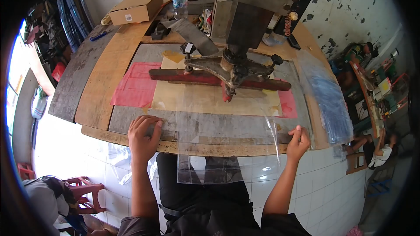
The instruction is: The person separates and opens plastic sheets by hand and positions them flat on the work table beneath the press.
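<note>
A clear plastic sheet [227,137] lies under the press bar and hangs over the table's front edge toward my lap. My left hand [143,136] rests at the front edge of the grey metal plate [131,120], to the left of the sheet, fingers bent and thumb apart. To the right of the sheet, my right hand [298,143] is closed with thumb and fingers together; what they hold, if anything, I cannot make out. Above the sheet stands the press's long reddish bar [197,77]. Beneath it lie a tan sheet [170,98] and pink pieces [135,83].
A stack of clear plastic sheets [328,105] lies on the table's right side. Farther back are a cardboard box [136,8], a water bottle [180,2] and a blue pen [99,36]. A red stool [85,192] stands at left. Other people [380,153] sit at far right.
</note>
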Demonstrator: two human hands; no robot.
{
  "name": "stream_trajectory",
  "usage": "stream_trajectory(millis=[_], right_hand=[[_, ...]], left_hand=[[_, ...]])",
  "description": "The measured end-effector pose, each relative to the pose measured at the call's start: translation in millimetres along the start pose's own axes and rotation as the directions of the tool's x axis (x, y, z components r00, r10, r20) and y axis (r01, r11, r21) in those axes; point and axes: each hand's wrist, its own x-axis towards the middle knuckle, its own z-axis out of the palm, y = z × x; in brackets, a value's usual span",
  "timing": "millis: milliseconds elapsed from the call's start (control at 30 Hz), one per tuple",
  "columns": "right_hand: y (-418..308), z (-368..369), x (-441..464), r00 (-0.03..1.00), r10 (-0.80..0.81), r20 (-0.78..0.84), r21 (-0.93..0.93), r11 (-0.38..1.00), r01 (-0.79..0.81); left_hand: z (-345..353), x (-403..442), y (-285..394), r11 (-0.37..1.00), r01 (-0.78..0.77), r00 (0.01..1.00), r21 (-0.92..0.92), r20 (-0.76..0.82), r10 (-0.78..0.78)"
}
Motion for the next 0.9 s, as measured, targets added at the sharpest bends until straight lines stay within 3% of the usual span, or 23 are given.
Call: stream_trajectory(millis=[900], right_hand=[[-2.2, -1.5, -1.0, 0.999, -0.036, -0.012, -0.020, 0.999, 0.036]], left_hand=[[-0.8, 0.5, 1.2, 1.000, -0.024, 1.000, 0.012, -0.002, 0.024]])
